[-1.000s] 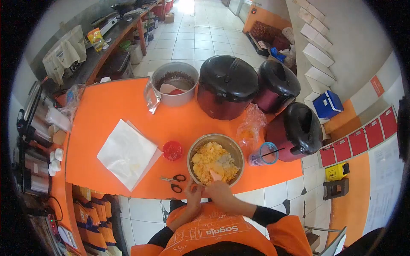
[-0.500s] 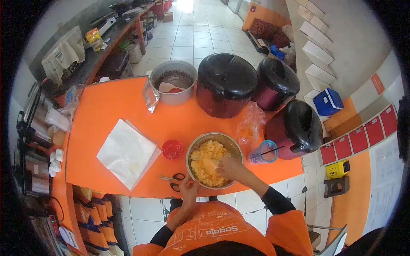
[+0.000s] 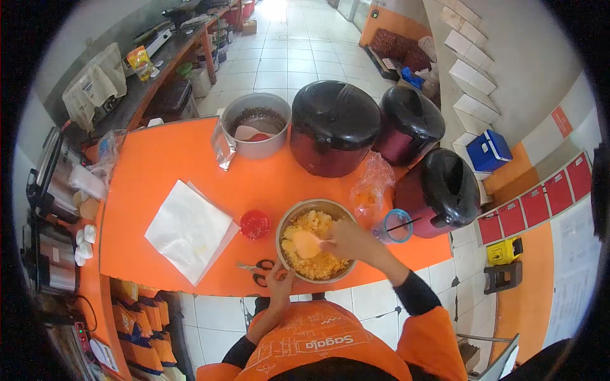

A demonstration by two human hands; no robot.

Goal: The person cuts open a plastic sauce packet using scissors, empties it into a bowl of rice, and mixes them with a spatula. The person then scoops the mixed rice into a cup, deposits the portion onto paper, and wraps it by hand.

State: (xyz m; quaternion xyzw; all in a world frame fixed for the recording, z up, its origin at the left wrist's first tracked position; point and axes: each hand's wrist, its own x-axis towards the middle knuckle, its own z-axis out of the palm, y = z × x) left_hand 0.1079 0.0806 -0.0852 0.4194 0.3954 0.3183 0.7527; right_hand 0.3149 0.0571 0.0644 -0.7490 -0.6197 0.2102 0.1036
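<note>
A metal bowl [image 3: 318, 204] near the table's front edge holds yellowish rice [image 3: 321, 269]. My right hand [image 3: 354, 241] is closed round the handle of a pale rice paddle [image 3: 307, 244], whose flat blade lies over the rice. My left hand [image 3: 278, 283] grips the bowl's lower left rim between thumb and fingers. Close to that hand lie scissors [image 3: 259, 267] with black handles. A small red container [image 3: 255, 225] sits left of the bowl. To the bowl's right stands a clear bluish cup [image 3: 395, 227] with a dark straw.
White paper sheets [image 3: 189, 228] lie on the orange table [image 3: 152, 152]. At the back are a grey pot [image 3: 260, 149] with a paddle inside and a large dark-lidded container [image 3: 335, 130]. Two similar containers [image 3: 412, 124] stand rightward, with a plastic bag [image 3: 373, 187] beside them.
My right hand has lifted slightly up and away from me, bringing the paddle's blade into clearer view above the rice. My left hand stays at the bowl's rim.
</note>
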